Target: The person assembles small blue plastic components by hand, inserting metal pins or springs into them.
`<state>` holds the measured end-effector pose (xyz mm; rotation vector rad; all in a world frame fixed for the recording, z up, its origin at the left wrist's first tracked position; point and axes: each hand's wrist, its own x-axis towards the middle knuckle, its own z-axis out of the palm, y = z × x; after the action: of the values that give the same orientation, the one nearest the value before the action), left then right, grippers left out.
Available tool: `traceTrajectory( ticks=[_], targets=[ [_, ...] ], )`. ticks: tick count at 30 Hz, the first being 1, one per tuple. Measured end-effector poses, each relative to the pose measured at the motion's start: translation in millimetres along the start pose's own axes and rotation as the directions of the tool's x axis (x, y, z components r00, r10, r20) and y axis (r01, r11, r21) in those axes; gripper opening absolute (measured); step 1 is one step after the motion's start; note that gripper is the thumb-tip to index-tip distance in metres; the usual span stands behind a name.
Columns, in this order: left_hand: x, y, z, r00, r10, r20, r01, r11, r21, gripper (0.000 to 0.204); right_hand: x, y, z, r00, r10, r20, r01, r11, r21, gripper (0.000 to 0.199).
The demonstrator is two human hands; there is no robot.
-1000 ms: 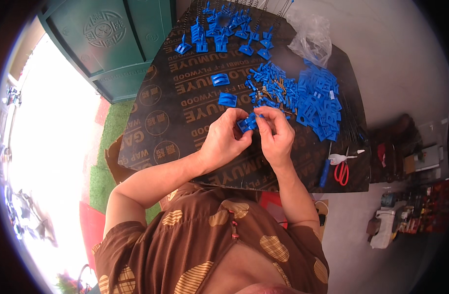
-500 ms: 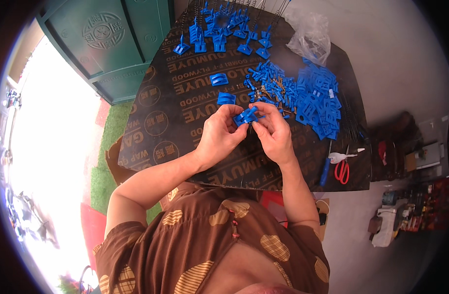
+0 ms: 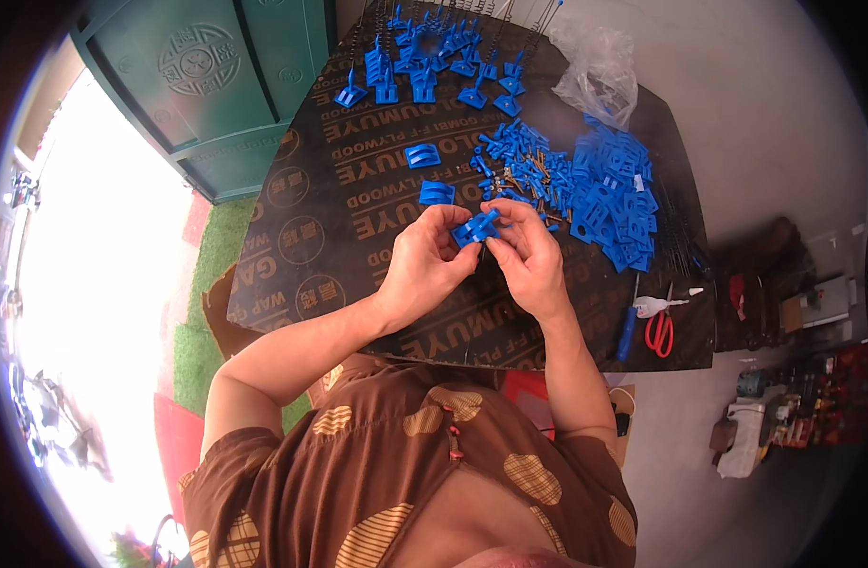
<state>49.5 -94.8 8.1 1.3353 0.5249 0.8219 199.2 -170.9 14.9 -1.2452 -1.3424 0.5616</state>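
A dark plywood board [image 3: 358, 237] printed with pale lettering serves as the work surface, standing beside a green metal door [image 3: 216, 85] and above a strip of green mat. Over the middle of the board, toward its near edge, the left hand [image 3: 424, 265] and the right hand [image 3: 528, 256] meet and together pinch a small blue plastic part [image 3: 476, 227], each set of fingers closed on one side of it and holding it clear of the board. Two curved blue pieces [image 3: 429, 175] lie just beyond the hands. A heap of blue parts [image 3: 595, 185], mixed with small pins, covers the right side of the board, and a row of assembled blue pieces [image 3: 424, 66] stands along the far edge. A crumpled clear plastic bag [image 3: 599, 71] sits at the far right corner. Red-handled scissors [image 3: 659, 327] and a blue-handled screwdriver [image 3: 628, 327] rest near the near right corner.
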Motion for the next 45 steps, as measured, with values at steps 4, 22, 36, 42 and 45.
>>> traceTrajectory(
  ticks=[4, 22, 36, 42, 45],
  targets=[
    [0, -1, -1, 1.000, 0.011, 0.010, -0.011, 1.000, -0.007, 0.029, 0, -1, 0, 0.999, 0.035, 0.034, -0.036, 0.999, 0.013, 0.039],
    [-7, 10, -1, 0.984, 0.157, 0.082, -0.173, 0.956, 0.237, 0.038, 2, -6, -5, 0.990, -0.138, 0.040, 0.137, 0.990, 0.030, 0.040],
    [-8, 10, 1, 0.965, 0.261, 0.036, -0.260, 0.918, 0.299, 0.034, 1, -7, -5, 0.988, -0.152, 0.037, 0.152, 0.988, -0.011, 0.036],
    [-8, 7, 1, 0.946, 0.320, 0.042, -0.317, 0.896, 0.310, 0.036, 1, -8, -5, 0.984, -0.177, 0.033, 0.178, 0.984, -0.004, 0.036],
    [-9, 9, 1, 0.943, 0.327, 0.062, -0.329, 0.883, 0.334, 0.037, 1, -10, -5, 0.983, -0.180, 0.034, 0.180, 0.984, -0.003, 0.036]
  ],
)
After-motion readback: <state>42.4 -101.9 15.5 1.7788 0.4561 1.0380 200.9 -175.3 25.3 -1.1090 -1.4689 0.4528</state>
